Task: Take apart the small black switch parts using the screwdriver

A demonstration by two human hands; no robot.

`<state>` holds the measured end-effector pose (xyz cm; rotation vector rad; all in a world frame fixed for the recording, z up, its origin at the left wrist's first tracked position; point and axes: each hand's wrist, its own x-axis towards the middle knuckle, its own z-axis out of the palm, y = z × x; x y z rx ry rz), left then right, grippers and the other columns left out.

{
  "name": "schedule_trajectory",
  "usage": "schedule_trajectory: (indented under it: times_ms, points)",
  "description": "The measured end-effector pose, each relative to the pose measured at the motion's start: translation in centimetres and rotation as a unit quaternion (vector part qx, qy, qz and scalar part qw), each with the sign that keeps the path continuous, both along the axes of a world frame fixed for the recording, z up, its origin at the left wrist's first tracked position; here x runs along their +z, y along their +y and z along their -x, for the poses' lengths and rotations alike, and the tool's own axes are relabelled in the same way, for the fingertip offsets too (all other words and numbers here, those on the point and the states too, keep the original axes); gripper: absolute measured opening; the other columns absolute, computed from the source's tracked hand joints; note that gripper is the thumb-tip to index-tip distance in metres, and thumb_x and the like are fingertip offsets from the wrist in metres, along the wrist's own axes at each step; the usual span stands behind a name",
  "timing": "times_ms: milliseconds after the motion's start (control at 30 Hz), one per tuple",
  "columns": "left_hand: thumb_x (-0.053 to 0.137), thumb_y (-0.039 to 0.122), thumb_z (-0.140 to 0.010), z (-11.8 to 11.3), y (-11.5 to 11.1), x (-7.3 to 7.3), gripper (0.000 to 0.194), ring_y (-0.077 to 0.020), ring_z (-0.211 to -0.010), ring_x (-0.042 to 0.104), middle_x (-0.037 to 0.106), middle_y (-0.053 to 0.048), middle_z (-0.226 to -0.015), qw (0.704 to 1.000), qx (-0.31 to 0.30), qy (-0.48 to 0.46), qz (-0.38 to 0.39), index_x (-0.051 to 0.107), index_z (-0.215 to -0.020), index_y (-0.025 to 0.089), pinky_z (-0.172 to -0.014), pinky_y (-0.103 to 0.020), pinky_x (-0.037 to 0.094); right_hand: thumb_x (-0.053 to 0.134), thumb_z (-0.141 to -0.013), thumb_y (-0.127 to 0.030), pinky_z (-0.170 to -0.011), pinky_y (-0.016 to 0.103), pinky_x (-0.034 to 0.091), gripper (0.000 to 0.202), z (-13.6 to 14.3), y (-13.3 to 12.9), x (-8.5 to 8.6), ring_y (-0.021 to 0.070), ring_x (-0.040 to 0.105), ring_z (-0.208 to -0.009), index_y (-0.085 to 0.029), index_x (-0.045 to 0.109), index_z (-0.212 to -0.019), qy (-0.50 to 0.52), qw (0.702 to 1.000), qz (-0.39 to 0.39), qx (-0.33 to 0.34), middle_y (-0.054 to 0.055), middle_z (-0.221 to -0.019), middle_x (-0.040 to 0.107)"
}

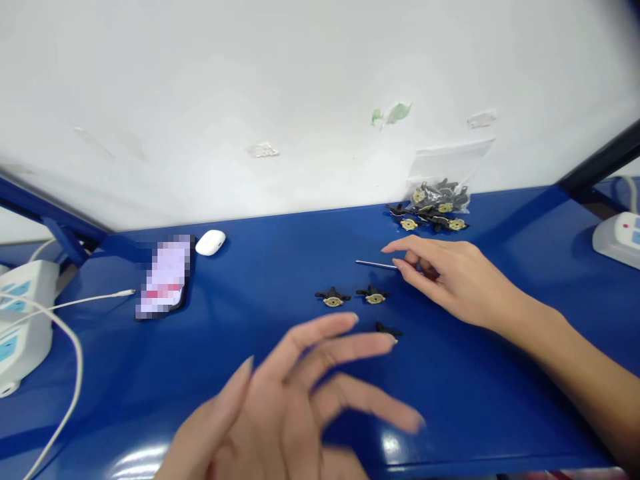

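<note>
Palm up and fingers spread, my left hand (295, 400) hangs over the front of the blue table and holds nothing. Its fingertips overlap a small black part (389, 329), partly hidden. Two more black parts with brass-coloured round pieces, one on the left (333, 297) and one on the right (374, 295), lie side by side beyond it. My right hand (443, 273) rests on the table to the right, its thumb and fingers at the end of a thin metal rod (376, 265) that points left; the fingers hide whatever lies beyond that end.
Against the wall stands a clear bag (440, 193) of similar parts, with loose ones (443, 220) before it. On the left lie a phone (165, 277), a white earphone case (211, 243), a power strip (30, 313) and white cables. Another white device (620, 239) sits far right.
</note>
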<state>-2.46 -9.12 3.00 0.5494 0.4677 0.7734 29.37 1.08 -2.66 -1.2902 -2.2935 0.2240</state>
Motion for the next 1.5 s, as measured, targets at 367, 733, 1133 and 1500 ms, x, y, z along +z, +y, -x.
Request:
schedule_trajectory:
  times_ms: [367, 733, 1133, 1500]
  points:
    - [0.093, 0.044, -0.097, 1.5, 10.9, -1.9, 0.024, -0.0237, -0.094, 0.082, 0.088, -0.004, -0.111, 0.64, 0.155, 0.576, -0.484, 0.083, -0.087, 0.025, -0.047, -0.023, 0.049, 0.055, -0.118, -0.03, -0.064, 0.033, 0.051, 0.026, 0.4, 0.1, -0.3, 0.0177, 0.068, -0.063, -0.023, 0.073, -0.136, 0.0, 1.0, 0.008, 0.002, 0.001, -0.088, 0.079]
    - [0.083, 0.037, -0.109, 2.6, 10.8, -5.8, 0.032, -0.0252, -0.121, 0.079, 0.079, -0.007, -0.135, 0.572, 0.086, 0.541, -0.61, 0.078, -0.139, 0.025, -0.106, -0.04, 0.067, 0.057, -0.116, -0.025, -0.065, 0.033, 0.053, 0.021, 0.5, 0.2, -0.3, 0.0182, 0.07, -0.069, -0.022, 0.073, -0.13, 0.018, 1.0, -0.015, 0.003, 0.004, -0.097, 0.077]
    - [0.074, 0.03, -0.115, 2.3, 10.3, -6.9, 0.029, -0.0259, -0.116, 0.078, 0.08, -0.01, -0.132, 0.548, 0.062, 0.517, -0.655, 0.076, -0.143, 0.025, -0.101, -0.044, 0.066, 0.056, -0.117, -0.023, -0.062, 0.033, 0.054, 0.021, 1.6, -0.4, 0.1, 0.0159, 0.068, -0.066, -0.021, 0.073, -0.129, 0.001, 1.0, -0.012, 0.026, 0.006, -0.105, 0.08]
    - [0.078, 0.026, -0.113, 2.1, 10.4, -7.2, 0.027, -0.0248, -0.112, 0.078, 0.081, -0.009, -0.126, 0.554, 0.076, 0.51, -0.653, 0.077, -0.139, 0.024, -0.099, -0.042, 0.065, 0.052, -0.12, -0.024, -0.077, 0.04, 0.059, 0.024, 2.0, -0.9, -0.5, 0.0248, 0.081, -0.09, -0.021, 0.069, -0.136, -0.026, 0.999, 0.011, 0.045, 0.009, -0.121, 0.082]
